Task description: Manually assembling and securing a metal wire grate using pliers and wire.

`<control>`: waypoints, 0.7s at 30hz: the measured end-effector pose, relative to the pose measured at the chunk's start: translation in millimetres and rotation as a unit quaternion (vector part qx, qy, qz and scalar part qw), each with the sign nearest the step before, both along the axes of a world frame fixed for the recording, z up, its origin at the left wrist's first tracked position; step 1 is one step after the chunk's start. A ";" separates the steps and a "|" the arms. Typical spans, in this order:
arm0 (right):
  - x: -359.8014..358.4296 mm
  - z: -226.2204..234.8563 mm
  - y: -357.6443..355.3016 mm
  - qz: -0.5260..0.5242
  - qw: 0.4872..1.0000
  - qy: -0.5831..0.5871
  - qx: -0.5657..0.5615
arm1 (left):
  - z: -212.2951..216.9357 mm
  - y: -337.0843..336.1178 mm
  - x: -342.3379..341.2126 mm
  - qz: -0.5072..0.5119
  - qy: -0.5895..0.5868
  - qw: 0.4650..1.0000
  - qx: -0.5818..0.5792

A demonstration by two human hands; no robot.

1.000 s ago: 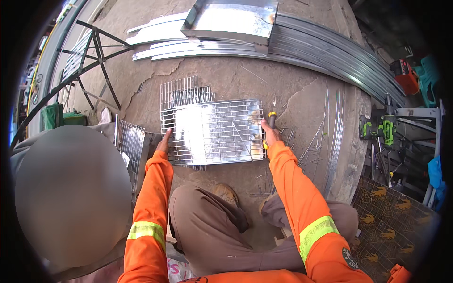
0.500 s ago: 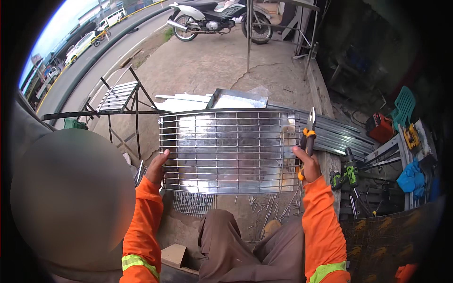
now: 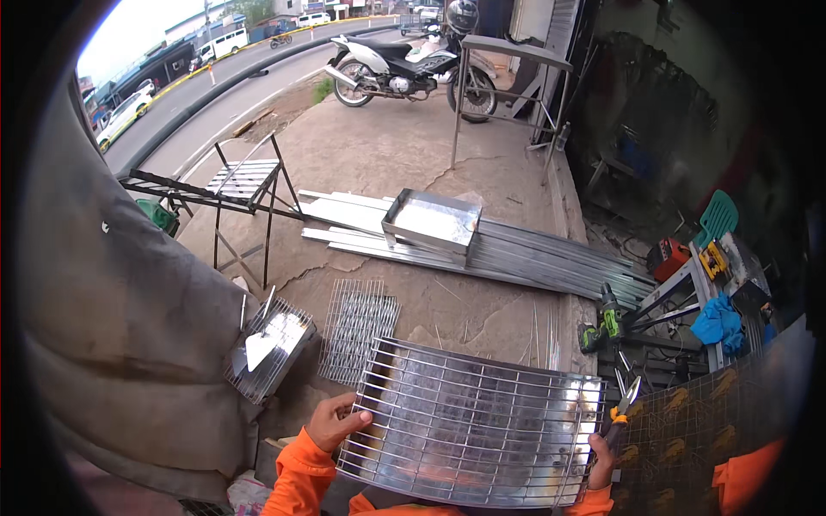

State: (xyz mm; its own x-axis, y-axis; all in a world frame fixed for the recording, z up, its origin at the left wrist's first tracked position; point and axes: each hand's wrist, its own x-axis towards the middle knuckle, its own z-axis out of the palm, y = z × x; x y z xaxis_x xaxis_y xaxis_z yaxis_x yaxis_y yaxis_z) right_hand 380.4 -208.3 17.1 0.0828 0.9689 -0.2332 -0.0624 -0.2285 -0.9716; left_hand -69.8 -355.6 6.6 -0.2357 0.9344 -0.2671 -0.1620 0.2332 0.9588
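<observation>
A shiny sheet-metal tray (image 3: 482, 430) with a wire grid over its face is held low in front of me, tilted down to the right. My left hand (image 3: 335, 421) grips its left edge, thumb on the grid and fingers behind. At the right edge my right hand (image 3: 602, 464) is closed round the tray's side. Pliers with orange and dark handles (image 3: 619, 417) stick up from that same hand, jaws upward; their lower part is hidden.
Loose wire grids (image 3: 357, 331) and another grid-covered metal box (image 3: 271, 344) lie on the ground ahead. Beyond are metal strips (image 3: 533, 258) with an open metal tray (image 3: 430, 224) on them. A black stand (image 3: 245, 185), a green drill (image 3: 609, 318) and a motorcycle (image 3: 404, 73) surround the area.
The grid-covered tray has come down and shifted right, now tilted, with both hands still on it. The view has moved too, showing more ground and the box at left.
</observation>
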 end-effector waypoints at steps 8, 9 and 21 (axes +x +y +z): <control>-1.3 -40.2 2.5 0.020 0.977 0.152 -0.145 | -58.4 7.4 16.6 0.024 -0.120 0.988 -0.099; -5.2 -35.0 4.5 0.026 0.980 0.142 -0.139 | -49.2 6.0 28.1 0.049 -0.006 0.999 -0.013; -33.3 -32.9 -10.3 0.110 0.962 0.212 -0.136 | -59.3 -27.4 25.6 0.134 -0.334 0.932 -0.030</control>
